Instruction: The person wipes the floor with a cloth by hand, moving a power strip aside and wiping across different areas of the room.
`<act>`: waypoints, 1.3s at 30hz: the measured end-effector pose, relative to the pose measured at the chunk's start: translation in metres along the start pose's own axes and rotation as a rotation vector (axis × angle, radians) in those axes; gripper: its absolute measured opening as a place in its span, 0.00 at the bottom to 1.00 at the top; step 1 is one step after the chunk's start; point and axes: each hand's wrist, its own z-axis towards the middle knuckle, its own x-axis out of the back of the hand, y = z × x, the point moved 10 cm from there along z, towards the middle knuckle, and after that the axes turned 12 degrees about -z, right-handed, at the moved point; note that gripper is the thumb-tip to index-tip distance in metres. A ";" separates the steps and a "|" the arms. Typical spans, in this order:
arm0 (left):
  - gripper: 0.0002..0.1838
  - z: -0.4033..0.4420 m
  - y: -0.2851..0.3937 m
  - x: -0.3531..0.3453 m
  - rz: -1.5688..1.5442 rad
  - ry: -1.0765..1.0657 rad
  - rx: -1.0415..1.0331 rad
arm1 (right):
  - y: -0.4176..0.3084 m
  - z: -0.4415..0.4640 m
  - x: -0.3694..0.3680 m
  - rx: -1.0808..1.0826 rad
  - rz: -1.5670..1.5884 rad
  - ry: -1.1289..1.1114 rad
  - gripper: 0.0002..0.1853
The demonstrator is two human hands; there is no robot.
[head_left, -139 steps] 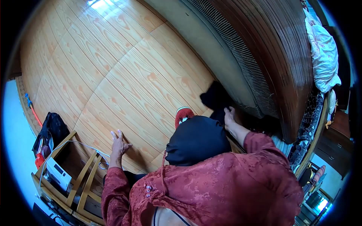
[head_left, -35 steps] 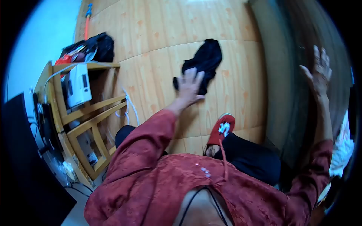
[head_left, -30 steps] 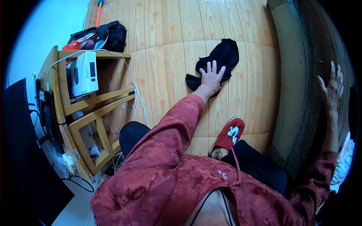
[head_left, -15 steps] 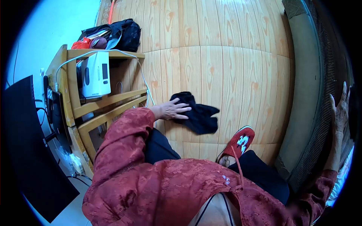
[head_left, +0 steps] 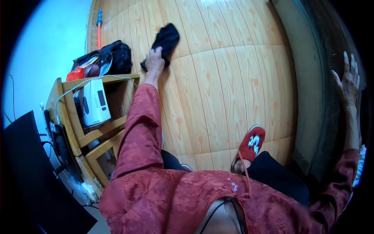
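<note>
My left hand [head_left: 154, 62] is on a black cloth [head_left: 167, 39] on the wood-patterned floor [head_left: 222, 97], close to the black bag. Its fingers are curled onto the cloth, which spreads out beyond and beside them. My right hand [head_left: 348, 84] holds nothing and rests with its fingers apart against the dark brown furniture [head_left: 331, 31] at the right. A red knitted slipper [head_left: 251, 143] with a white pattern is on my right foot, below the middle of the view.
At the left, a wooden frame [head_left: 87, 140] holds a white box [head_left: 94, 102] with a white cable over it. Behind it are a black bag [head_left: 120, 56] and an orange stick [head_left: 99, 36]. A black monitor [head_left: 39, 175] stands at the lower left.
My left hand has moved the black cloth forward, away from my body, to beside the black bag. Its fingers are now curled onto the cloth. My right hand remains against the furniture.
</note>
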 end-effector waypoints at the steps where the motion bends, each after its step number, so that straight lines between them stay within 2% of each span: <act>1: 0.27 0.003 0.014 0.019 -0.066 0.158 -0.049 | 0.000 0.000 -0.001 -0.001 -0.003 0.008 0.41; 3: 0.27 -0.001 0.052 0.060 -0.072 0.360 -0.232 | -0.002 0.002 0.005 0.005 0.012 0.058 0.41; 4: 0.33 -0.006 0.067 0.073 -0.088 0.369 -0.270 | -0.003 0.004 0.005 0.017 0.005 0.062 0.41; 6: 0.31 -0.035 0.109 0.096 -0.084 0.343 -0.425 | -0.007 0.005 0.004 0.033 0.005 0.046 0.42; 9: 0.21 -0.113 0.165 0.083 -0.193 0.222 -0.737 | -0.012 0.011 0.012 0.056 -0.023 0.031 0.43; 11: 0.17 -0.175 0.200 0.071 -0.320 0.062 -0.940 | -0.012 0.014 0.013 0.069 -0.033 0.020 0.43; 12: 0.17 -0.206 0.212 0.063 -0.404 -0.015 -0.968 | -0.011 0.015 0.013 0.068 -0.039 0.012 0.44; 15: 0.20 -0.306 0.240 0.030 -0.576 -0.403 -1.108 | -0.015 0.014 0.017 0.086 -0.049 0.003 0.45; 16: 0.22 -0.349 0.237 0.006 -0.459 -0.591 -1.198 | -0.017 0.013 0.018 0.090 -0.050 -0.002 0.46; 17: 0.26 -0.393 0.227 -0.030 -0.332 -0.880 -1.223 | -0.018 0.011 0.020 0.094 -0.053 0.001 0.46; 18: 0.30 -0.428 0.211 -0.058 -0.201 -0.868 -1.330 | -0.018 0.011 0.017 0.087 -0.051 -0.001 0.47; 22: 0.38 -0.414 0.191 -0.090 -0.107 -1.145 -1.198 | -0.010 0.003 0.013 0.068 -0.047 -0.028 0.50; 27: 0.41 -0.260 0.174 -0.078 -0.104 -0.868 -0.765 | -0.012 0.005 0.017 0.080 -0.027 -0.086 0.53; 30: 0.38 -0.152 0.135 -0.070 -0.088 -0.275 -0.743 | -0.022 0.016 0.024 0.105 -0.024 -0.101 0.56; 32: 0.36 -0.083 0.106 -0.069 -0.026 -0.171 -0.575 | -0.022 0.021 0.011 0.133 -0.030 -0.109 0.57; 33: 0.33 -0.054 0.091 -0.070 -0.011 -0.159 -0.400 | -0.018 0.022 -0.004 0.153 -0.050 -0.085 0.57; 34: 0.30 -0.030 0.076 -0.072 -0.024 -0.240 -0.178 | -0.015 0.019 -0.008 0.174 -0.068 -0.062 0.57; 36: 0.28 -0.004 0.062 -0.049 -0.122 -0.161 0.026 | -0.018 0.022 0.020 0.187 -0.099 -0.066 0.57; 39: 0.27 -0.020 0.102 0.037 -0.204 0.273 -0.295 | -0.028 0.024 0.025 0.218 -0.175 0.064 0.57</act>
